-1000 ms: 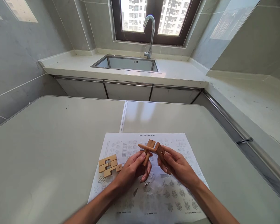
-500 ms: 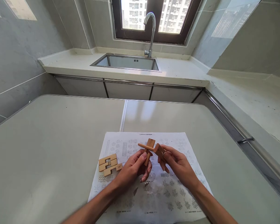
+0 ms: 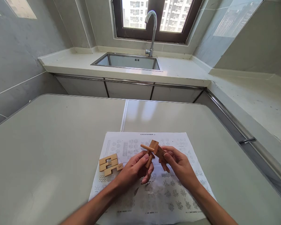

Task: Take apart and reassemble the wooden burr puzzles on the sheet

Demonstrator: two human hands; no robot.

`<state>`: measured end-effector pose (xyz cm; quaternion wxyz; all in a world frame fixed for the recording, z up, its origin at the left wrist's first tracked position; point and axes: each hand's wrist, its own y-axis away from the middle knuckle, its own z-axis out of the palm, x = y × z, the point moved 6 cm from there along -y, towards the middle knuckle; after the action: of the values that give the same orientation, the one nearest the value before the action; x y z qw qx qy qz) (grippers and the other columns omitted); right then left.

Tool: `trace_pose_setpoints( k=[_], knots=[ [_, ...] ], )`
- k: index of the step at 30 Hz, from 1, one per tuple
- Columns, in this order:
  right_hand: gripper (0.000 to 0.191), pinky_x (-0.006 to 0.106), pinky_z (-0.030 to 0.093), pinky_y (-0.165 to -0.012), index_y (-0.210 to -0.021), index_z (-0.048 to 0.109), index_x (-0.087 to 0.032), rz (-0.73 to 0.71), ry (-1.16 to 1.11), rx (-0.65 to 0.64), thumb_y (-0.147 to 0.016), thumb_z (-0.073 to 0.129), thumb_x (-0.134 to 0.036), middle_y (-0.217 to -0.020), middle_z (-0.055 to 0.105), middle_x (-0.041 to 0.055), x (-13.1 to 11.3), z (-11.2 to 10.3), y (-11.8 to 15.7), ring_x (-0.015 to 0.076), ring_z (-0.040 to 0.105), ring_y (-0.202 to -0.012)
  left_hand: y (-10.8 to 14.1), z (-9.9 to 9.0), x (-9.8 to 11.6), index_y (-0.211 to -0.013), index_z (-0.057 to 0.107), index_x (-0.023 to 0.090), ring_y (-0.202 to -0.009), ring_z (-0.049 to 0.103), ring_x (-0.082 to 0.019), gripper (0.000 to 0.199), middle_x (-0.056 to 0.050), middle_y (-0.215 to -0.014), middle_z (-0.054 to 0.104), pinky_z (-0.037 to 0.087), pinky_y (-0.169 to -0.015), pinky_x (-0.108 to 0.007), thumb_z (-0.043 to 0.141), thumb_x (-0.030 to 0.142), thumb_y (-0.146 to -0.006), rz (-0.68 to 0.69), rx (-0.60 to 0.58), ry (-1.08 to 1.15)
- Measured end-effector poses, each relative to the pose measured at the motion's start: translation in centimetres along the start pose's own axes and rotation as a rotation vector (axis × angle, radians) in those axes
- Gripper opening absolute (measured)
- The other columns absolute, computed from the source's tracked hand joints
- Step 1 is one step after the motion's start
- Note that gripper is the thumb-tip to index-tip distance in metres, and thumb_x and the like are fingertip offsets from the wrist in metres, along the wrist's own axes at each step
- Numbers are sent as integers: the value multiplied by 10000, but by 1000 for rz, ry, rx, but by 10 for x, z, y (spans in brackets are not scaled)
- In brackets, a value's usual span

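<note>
Above the middle of a printed sheet [image 3: 178, 215], my left hand [image 3: 140, 164] is closed around a wooden puzzle piece [image 3: 149, 160] with a rounded peg pointing down. Between the fingers of my right hand [image 3: 178, 161] is a second wooden puzzle piece [image 3: 159, 152], a notched block with a thin peg pointing left. The two pieces meet and cross; whether they are interlocked I cannot tell. Left of my left hand, several lighter wooden puzzle pieces [image 3: 107, 162] lie side by side on the sheet, one marked with a number.
The sheet carries rows of small diagrams and lies on a large pale table [image 3: 61, 140] with a seam down its middle. Beyond it are a counter with a sink [image 3: 126, 62], a curved tap [image 3: 154, 34] and a window. A metal rail [image 3: 239, 128] runs along the right.
My right hand's piece has come closer against the left one, and the pegged parts have shifted slightly right and turned. The loose pieces have stayed put.
</note>
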<state>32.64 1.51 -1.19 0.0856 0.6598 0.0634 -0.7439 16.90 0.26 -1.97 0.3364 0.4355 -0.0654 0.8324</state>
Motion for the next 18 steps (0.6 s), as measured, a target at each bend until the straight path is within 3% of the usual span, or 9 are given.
trace_pose_setpoints(
  k=[9,18],
  knots=[
    [307,321,501,-649,-1213,599,-253,37,-84,-80,-1030,639,-497,-788,679,1,-7,6,2,158,604,-640,3,-1,2,-865,507,167,-438,365,-40,289,37,-687,507,294,-468,-201,494,365,-1075,-46,-11,133],
    [325,305,511,-656,-1048,619,-212,69,-17,-6,-971,717,-512,-776,706,18,-1,8,-1,165,641,-669,6,7,-2,-1086,532,199,-451,279,-50,291,77,-686,385,212,-464,-207,465,483,-1086,-104,-100,13]
  ],
)
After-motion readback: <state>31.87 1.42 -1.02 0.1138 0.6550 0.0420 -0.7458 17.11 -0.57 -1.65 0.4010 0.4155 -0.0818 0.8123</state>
